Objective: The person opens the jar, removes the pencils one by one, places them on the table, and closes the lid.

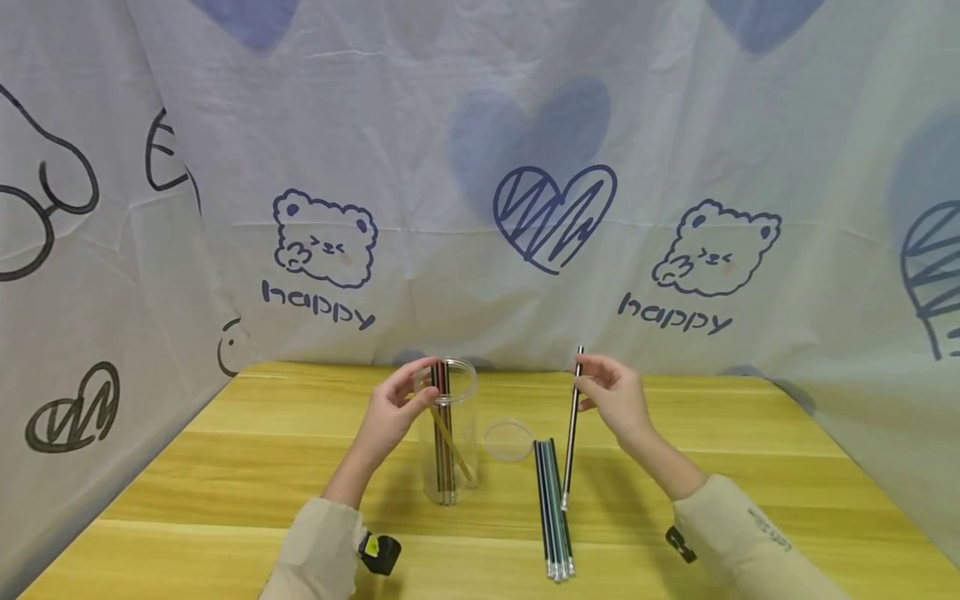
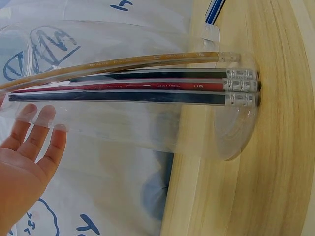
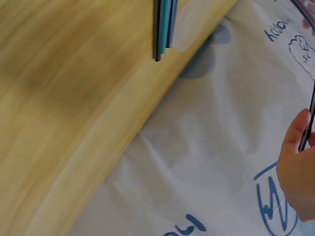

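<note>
My left hand holds a clear plastic cylinder near its open rim, thumb and fingers around the side. The cylinder stands upright on the table. Inside it, the left wrist view shows a yellow pencil, a red pencil and dark pencils, their ferrule ends at the bottom. My right hand pinches a dark striped pencil near its upper end. That pencil hangs nearly upright, ferrule end down, beside a bundle of pencils lying on the table. Only part of the right hand shows in its wrist view.
A clear round lid lies between the cylinder and the bundle. The yellow wooden table ends at the back against a white printed cloth. Cloth also hangs along the left side.
</note>
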Demonstrator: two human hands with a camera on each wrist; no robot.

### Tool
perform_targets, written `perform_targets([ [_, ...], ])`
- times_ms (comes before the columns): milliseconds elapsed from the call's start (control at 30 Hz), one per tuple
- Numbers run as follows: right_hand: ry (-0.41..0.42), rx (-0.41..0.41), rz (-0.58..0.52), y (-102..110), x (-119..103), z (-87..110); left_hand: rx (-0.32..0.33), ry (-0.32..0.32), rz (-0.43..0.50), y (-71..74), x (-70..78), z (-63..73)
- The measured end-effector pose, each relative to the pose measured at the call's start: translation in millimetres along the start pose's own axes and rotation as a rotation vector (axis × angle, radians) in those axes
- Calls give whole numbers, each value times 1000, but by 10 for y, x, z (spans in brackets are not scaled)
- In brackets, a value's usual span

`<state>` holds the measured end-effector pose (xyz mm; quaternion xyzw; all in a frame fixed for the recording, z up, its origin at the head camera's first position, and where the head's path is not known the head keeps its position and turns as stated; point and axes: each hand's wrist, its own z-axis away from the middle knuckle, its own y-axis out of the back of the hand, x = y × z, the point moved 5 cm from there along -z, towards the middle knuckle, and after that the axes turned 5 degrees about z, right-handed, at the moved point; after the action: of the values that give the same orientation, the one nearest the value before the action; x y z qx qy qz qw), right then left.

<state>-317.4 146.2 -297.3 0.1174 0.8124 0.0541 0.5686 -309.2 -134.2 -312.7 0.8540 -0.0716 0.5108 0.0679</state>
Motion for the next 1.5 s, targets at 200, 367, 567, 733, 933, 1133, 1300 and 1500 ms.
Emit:
perform_targets([
  [200,-82,-89,28,-17,164,2,4,3,-4,3,-24,-12],
  [367,-104,-132,24,-31,271,8,10,0,-14,8,-36,-11],
  [567,-141,-180,72,-27,394,8,7,-20,8,5,-26,-16],
  [733,-167,-220,99,-33,506,8,7,-10,1,6,-19,-21],
  [933,-172,-285,151,-78,600,34,16,12,-2,12,-19,-21],
  [1133,-229,-308,179,-140,700,69,8,5,12,4,-8,-21],
  [1300,-278,-322,209,-193,738,111,10,2,8,4,-8,-25],
  [1500,-324,-338,234,-229,773,152,16,5,2,4,-1,-24],
])
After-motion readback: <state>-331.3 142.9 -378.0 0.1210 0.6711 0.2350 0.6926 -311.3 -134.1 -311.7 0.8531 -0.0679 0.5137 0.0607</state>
